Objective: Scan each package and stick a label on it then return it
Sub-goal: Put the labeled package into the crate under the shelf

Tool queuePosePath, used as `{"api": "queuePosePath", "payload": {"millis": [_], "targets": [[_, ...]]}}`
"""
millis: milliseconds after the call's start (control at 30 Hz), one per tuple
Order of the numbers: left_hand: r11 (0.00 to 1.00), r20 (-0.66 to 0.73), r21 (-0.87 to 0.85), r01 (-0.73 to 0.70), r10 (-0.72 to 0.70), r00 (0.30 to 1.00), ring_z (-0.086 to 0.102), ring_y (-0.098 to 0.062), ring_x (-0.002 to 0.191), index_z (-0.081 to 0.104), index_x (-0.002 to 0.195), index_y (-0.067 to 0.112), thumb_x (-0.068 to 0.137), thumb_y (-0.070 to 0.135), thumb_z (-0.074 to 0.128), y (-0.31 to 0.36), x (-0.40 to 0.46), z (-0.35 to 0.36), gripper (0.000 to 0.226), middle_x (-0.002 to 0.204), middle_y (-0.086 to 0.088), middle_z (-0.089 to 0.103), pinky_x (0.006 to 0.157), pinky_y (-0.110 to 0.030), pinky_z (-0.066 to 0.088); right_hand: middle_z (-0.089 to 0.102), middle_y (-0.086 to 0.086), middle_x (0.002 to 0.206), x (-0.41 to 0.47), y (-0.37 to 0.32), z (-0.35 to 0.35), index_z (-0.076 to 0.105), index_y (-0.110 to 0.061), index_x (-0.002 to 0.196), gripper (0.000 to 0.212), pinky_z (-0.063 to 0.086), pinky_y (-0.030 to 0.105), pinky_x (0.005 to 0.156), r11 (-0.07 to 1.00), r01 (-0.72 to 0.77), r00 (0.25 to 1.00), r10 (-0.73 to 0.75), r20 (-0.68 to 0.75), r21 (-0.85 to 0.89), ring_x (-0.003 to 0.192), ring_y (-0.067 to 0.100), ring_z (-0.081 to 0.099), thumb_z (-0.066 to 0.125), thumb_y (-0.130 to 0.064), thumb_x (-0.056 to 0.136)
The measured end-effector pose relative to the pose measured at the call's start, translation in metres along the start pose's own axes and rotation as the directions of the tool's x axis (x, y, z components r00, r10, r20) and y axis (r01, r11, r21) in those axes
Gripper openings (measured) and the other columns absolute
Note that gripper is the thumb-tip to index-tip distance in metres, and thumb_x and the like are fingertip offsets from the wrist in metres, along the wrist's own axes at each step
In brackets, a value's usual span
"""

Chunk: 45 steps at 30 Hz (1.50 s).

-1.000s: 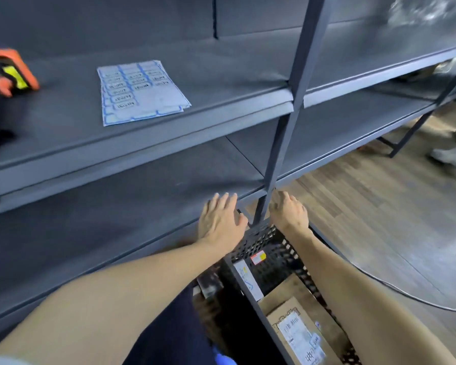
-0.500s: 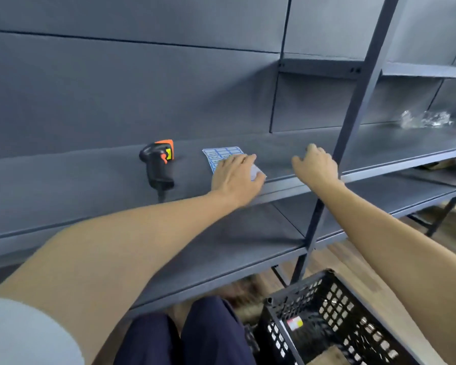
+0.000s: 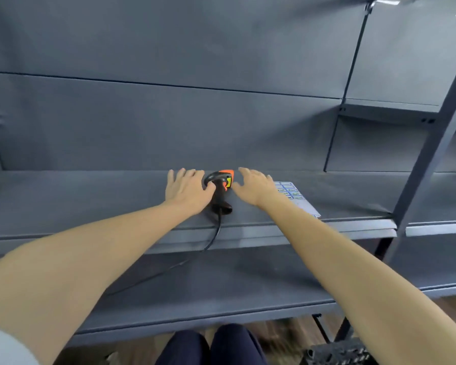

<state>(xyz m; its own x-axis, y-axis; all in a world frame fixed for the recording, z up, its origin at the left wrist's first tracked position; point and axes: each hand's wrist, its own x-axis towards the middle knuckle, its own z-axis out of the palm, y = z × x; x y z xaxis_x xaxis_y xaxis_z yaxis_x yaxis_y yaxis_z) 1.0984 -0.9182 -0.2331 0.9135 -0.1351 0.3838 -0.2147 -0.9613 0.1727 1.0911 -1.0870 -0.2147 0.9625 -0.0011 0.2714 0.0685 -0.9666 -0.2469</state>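
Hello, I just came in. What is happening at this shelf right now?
A person reaches both hands to a barcode scanner lying on the grey shelf. The left hand touches its head; the right hand hovers open beside it. A label sheet lies to the right. No package is in hand yet.

Grey shelf [image 3: 90,206] carries scanner [image 3: 219,186], label sheet [image 3: 296,197]

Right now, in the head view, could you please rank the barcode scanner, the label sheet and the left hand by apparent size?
1. left hand
2. label sheet, partly hidden by the right forearm, so unsure against the scanner
3. barcode scanner
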Motion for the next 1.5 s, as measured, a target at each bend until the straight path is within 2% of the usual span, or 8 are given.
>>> {"api": "queuePosePath", "payload": {"millis": [167, 333, 467, 667, 833, 1033, 1267, 1500], "targets": [[0.994, -0.057, 0.041, 0.103, -0.1, 0.993, 0.036, -0.022, 0.136, 0.046, 0.139, 0.015, 0.097, 0.042, 0.034, -0.056, -0.019, -0.015, 0.051, 0.144, -0.004, 0.048, 0.116, -0.037, 0.013, 0.047, 0.011, 0.142, 0.007, -0.075, 0.023, 0.04, -0.01, 0.138, 0.05, 0.024, 0.045, 0.109, 0.98, 0.192, 0.98, -0.194, 0.041, 0.043, 0.133, 0.029, 0.038, 0.041, -0.035, 0.095], [0.958, -0.13, 0.073, 0.276, -0.265, 0.955, 0.041, -0.023, 0.132, 0.048, 0.137, 0.014, 0.096, 0.038, 0.037, -0.127, -0.06, -0.039, 0.049, 0.142, -0.005, 0.05, 0.113, -0.035, 0.017, 0.046, 0.01, 0.142, -0.004, -0.163, 0.052, 0.038, -0.008, 0.14, 0.051, 0.026, 0.041, 0.108, 0.906, 0.412, 0.901, -0.421, 0.106, 0.094, 0.132, 0.028, 0.039, 0.04, -0.036, 0.098], [0.879, -0.183, 0.123, 0.461, -0.437, 0.881, 0.042, -0.024, 0.131, 0.049, 0.137, 0.013, 0.097, 0.038, 0.038, -0.186, -0.114, -0.055, 0.048, 0.141, -0.007, 0.051, 0.112, -0.035, 0.02, 0.046, 0.012, 0.142, -0.025, -0.229, 0.076, 0.037, -0.008, 0.141, 0.05, 0.03, 0.041, 0.109, 0.808, 0.565, 0.796, -0.588, 0.147, 0.168, 0.131, 0.029, 0.041, 0.04, -0.033, 0.098], [0.742, -0.29, 0.135, 0.657, -0.604, 0.742, 0.051, -0.031, 0.12, 0.058, 0.127, 0.01, 0.095, 0.033, 0.045, -0.248, -0.208, -0.07, 0.042, 0.128, -0.012, 0.06, 0.104, -0.038, 0.033, 0.048, 0.016, 0.138, -0.071, -0.313, 0.108, 0.04, -0.006, 0.139, 0.048, 0.035, 0.041, 0.104, 0.655, 0.679, 0.647, -0.747, 0.151, 0.332, 0.127, 0.033, 0.043, 0.043, -0.03, 0.097], [0.596, -0.226, 0.146, 0.789, -0.757, 0.613, 0.053, -0.031, 0.115, 0.057, 0.127, 0.013, 0.094, 0.037, 0.044, -0.285, -0.298, -0.044, 0.043, 0.126, -0.011, 0.06, 0.098, -0.04, 0.039, 0.051, 0.014, 0.136, -0.131, -0.362, 0.161, 0.041, -0.01, 0.14, 0.049, 0.039, 0.041, 0.1, 0.523, 0.721, 0.488, -0.849, 0.202, 0.454, 0.124, 0.032, 0.045, 0.046, -0.029, 0.096], [0.458, -0.114, 0.138, 0.878, -0.873, 0.473, 0.056, -0.031, 0.105, 0.063, 0.108, 0.016, 0.09, 0.037, 0.046, -0.32, -0.385, 0.023, 0.033, 0.111, -0.009, 0.064, 0.087, -0.038, 0.042, 0.054, 0.013, 0.13, -0.205, -0.38, 0.262, 0.046, -0.012, 0.134, 0.044, 0.042, 0.041, 0.095, 0.537, 0.702, 0.358, -0.833, 0.421, 0.467, 0.12, 0.033, 0.05, 0.047, -0.031, 0.094], [0.34, 0.058, 0.116, 0.933, -0.94, 0.335, 0.05, -0.027, 0.117, 0.051, 0.134, 0.016, 0.094, 0.037, 0.042, -0.349, -0.458, 0.099, 0.045, 0.132, -0.005, 0.055, 0.097, -0.036, 0.035, 0.053, 0.013, 0.131, -0.264, -0.378, 0.361, 0.043, -0.011, 0.134, 0.045, 0.04, 0.042, 0.096, 0.569, 0.702, 0.196, -0.733, 0.652, 0.428, 0.121, 0.035, 0.048, 0.046, -0.03, 0.094], [0.317, 0.201, 0.217, 0.923, -0.94, 0.276, 0.045, -0.023, 0.124, 0.048, 0.133, 0.02, 0.095, 0.031, 0.04, -0.369, -0.53, 0.148, 0.04, 0.134, 0.0, 0.051, 0.104, -0.035, 0.028, 0.049, 0.015, 0.135, -0.31, -0.381, 0.421, 0.041, -0.01, 0.136, 0.047, 0.037, 0.041, 0.102, 0.579, 0.706, 0.064, -0.626, 0.777, 0.408, 0.125, 0.034, 0.045, 0.047, -0.033, 0.095]]}}
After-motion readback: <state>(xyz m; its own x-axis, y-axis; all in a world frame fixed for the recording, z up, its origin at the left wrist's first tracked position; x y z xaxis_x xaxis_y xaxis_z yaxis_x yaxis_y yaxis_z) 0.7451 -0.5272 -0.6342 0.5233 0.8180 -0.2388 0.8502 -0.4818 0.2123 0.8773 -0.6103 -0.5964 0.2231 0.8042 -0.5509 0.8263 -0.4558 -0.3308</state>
